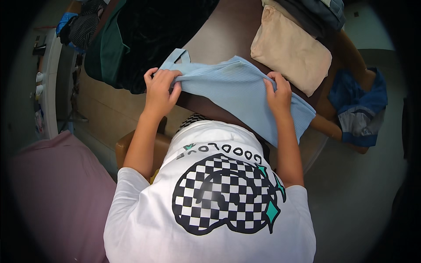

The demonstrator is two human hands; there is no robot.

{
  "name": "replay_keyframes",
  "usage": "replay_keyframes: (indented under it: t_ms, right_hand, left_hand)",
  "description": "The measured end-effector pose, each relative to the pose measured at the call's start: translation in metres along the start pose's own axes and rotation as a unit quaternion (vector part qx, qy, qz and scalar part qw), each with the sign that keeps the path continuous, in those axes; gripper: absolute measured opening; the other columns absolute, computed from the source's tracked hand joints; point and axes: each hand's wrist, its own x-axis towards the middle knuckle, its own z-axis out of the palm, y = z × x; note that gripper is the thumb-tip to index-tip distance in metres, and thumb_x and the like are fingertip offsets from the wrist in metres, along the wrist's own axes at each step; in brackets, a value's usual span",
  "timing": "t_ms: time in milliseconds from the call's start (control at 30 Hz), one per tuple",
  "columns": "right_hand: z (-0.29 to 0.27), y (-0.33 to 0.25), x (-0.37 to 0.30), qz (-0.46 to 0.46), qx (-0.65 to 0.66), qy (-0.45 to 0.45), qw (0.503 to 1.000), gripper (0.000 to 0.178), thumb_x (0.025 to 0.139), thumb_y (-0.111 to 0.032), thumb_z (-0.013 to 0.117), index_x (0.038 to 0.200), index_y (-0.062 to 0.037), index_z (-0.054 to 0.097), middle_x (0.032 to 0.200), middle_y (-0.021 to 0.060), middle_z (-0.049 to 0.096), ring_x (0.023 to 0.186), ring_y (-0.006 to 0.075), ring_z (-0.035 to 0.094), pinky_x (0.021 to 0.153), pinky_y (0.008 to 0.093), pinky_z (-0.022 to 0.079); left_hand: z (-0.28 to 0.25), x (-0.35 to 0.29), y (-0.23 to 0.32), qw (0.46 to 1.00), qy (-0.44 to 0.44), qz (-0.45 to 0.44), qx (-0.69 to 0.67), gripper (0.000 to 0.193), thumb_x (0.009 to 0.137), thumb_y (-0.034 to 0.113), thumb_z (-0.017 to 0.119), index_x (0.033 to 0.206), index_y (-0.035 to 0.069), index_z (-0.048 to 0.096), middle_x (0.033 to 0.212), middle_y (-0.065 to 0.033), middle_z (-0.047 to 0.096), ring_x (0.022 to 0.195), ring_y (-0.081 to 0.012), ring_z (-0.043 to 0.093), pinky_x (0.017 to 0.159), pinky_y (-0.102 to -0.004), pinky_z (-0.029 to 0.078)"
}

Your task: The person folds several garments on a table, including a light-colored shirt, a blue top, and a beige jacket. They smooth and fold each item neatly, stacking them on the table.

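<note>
A light blue ribbed tank top [232, 85] is stretched between my two hands, partly over the dark table [212, 37] and partly hanging over its near edge. My left hand [163, 90] pinches the garment at its left end, close to a shoulder strap that loops up beyond my fingers. On the other side, my right hand [278, 93] grips the upper edge of the cloth between thumb and fingers. The lower part of the ribbed fabric drapes down past my right forearm, which hides some of it.
A folded beige cloth [291, 48] lies at the table's far right, with dark garments [313, 15] behind it. Dark green velvety fabric [131, 48] covers the left side. Blue and grey clothing [362, 107] hangs on a brown chair at right. Pink cloth [61, 193] is at lower left.
</note>
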Motion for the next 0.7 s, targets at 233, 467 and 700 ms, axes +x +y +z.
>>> replay_keyframes:
  t_ms: [233, 467, 700]
  right_hand:
    - [0.011, 0.004, -0.003, -0.078, -0.137, 0.051, 0.986, 0.017, 0.078, -0.014, 0.069, 0.093, -0.0070, 0.064, 0.085, 0.0057, 0.060, 0.082, 0.0249, 0.056, 0.075, 0.0367, 0.039]
    - [-0.010, 0.012, -0.022, -0.050, -0.154, 0.052, 0.985, 0.014, 0.073, -0.010, 0.069, 0.085, -0.0070, 0.061, 0.082, 0.0058, 0.058, 0.080, 0.0255, 0.054, 0.076, 0.0378, 0.038]
    - [-0.031, 0.022, -0.033, -0.018, -0.176, 0.041, 0.983, 0.014, 0.071, -0.006, 0.065, 0.084, -0.0068, 0.059, 0.082, 0.0066, 0.057, 0.082, 0.0265, 0.054, 0.076, 0.0387, 0.038]
  left_hand:
    - [0.020, 0.007, -0.021, 0.990, -0.108, -0.062, 0.071, 0.021, 0.080, 0.012, 0.059, 0.099, 0.006, 0.062, 0.097, -0.0086, 0.063, 0.100, -0.0246, 0.055, 0.102, -0.0462, 0.026]
    - [0.085, 0.052, 0.022, 0.997, -0.048, 0.031, -0.055, 0.030, 0.081, 0.024, 0.067, 0.102, 0.003, 0.062, 0.102, -0.0114, 0.062, 0.097, -0.0291, 0.055, 0.085, -0.0374, 0.043]
    - [0.117, 0.080, 0.029, 0.979, -0.108, -0.059, -0.164, 0.027, 0.078, 0.019, 0.073, 0.097, 0.005, 0.061, 0.095, -0.0104, 0.060, 0.090, -0.0244, 0.055, 0.076, -0.0333, 0.045]
